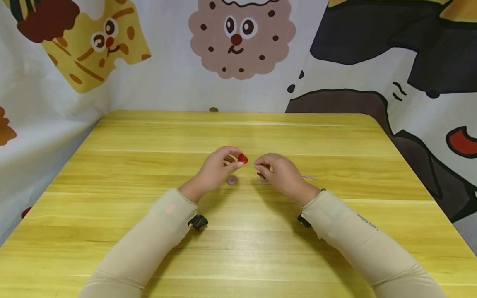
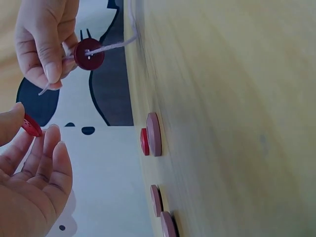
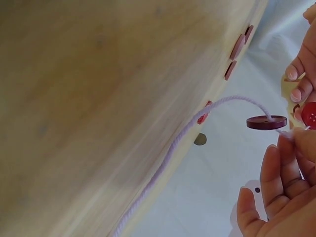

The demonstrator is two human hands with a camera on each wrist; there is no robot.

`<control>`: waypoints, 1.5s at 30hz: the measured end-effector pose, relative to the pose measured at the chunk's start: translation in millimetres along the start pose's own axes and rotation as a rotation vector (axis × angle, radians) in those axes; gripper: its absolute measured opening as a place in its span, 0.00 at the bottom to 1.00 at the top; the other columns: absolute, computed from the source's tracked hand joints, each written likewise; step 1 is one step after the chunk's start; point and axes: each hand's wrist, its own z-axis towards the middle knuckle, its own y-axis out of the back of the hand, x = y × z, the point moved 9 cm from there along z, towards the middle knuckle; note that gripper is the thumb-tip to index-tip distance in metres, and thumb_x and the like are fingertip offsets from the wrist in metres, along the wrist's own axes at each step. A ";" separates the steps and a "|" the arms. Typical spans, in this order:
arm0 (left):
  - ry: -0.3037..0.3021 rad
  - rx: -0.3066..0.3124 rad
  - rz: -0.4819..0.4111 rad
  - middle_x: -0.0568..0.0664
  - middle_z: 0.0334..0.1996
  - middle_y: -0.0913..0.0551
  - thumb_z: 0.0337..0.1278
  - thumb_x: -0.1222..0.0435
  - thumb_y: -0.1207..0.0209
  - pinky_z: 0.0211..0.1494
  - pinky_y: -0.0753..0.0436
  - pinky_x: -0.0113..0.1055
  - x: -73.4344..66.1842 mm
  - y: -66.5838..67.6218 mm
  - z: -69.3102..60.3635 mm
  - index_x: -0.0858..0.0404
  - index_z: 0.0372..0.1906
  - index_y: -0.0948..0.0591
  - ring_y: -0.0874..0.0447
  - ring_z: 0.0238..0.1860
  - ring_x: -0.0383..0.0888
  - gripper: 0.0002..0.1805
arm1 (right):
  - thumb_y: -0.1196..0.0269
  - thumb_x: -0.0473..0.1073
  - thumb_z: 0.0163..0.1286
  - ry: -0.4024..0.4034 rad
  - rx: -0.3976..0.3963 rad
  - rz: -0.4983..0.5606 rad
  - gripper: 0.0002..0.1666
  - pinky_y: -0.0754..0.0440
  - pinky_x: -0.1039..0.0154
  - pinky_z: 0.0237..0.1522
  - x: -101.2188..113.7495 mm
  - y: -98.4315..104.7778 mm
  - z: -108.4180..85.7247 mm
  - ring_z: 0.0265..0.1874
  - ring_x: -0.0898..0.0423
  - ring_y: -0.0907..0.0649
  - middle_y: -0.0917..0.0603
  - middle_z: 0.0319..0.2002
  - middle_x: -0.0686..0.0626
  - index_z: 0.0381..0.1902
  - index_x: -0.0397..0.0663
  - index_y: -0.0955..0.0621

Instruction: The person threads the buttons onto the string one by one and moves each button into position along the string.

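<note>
Between thumb and finger, my left hand pinches a bright red button, tilted in the left wrist view. Facing it across a small gap, my right hand pinches a lilac cord near its end, a short tip sticking out past the fingers. A dark red button is threaded on that cord beside the right fingers, hanging clear of the table. The rest of the cord runs down to the tabletop. Just below my left hand lies a mauve button.
Several loose buttons lie on the wooden table, among them a mauve one beside a small red one and another mauve one. A white cloth with cartoon prints hangs behind the table's far edge.
</note>
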 end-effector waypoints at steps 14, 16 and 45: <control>0.047 0.044 -0.162 0.55 0.50 0.26 0.67 0.67 0.44 0.34 0.18 0.50 1.0 -12.1 0.4 0.64 0.58 0.27 0.23 0.43 0.56 0.17 | 0.41 0.41 0.72 0.014 -0.052 -0.051 0.10 0.23 0.60 0.35 3.3 4.9 0.1 0.32 0.56 0.23 0.18 0.34 0.50 0.43 0.41 0.16; 0.045 0.043 -0.161 0.57 0.48 0.26 0.66 0.67 0.43 0.33 0.19 0.49 0.6 -13.5 0.6 0.63 0.58 0.27 0.23 0.40 0.58 0.17 | 0.40 0.40 0.71 0.016 -0.055 -0.051 0.10 0.23 0.60 0.35 3.8 5.2 -0.1 0.32 0.56 0.23 0.18 0.34 0.51 0.43 0.41 0.16; -0.059 0.025 0.003 0.52 0.50 0.24 0.65 0.65 0.41 0.47 0.20 0.38 -11.0 -18.9 2.2 0.63 0.54 0.24 0.24 0.49 0.48 0.15 | 0.40 0.39 0.71 0.050 -0.070 -0.047 0.09 0.23 0.60 0.35 4.5 5.6 -0.2 0.32 0.55 0.23 0.17 0.37 0.49 0.42 0.40 0.16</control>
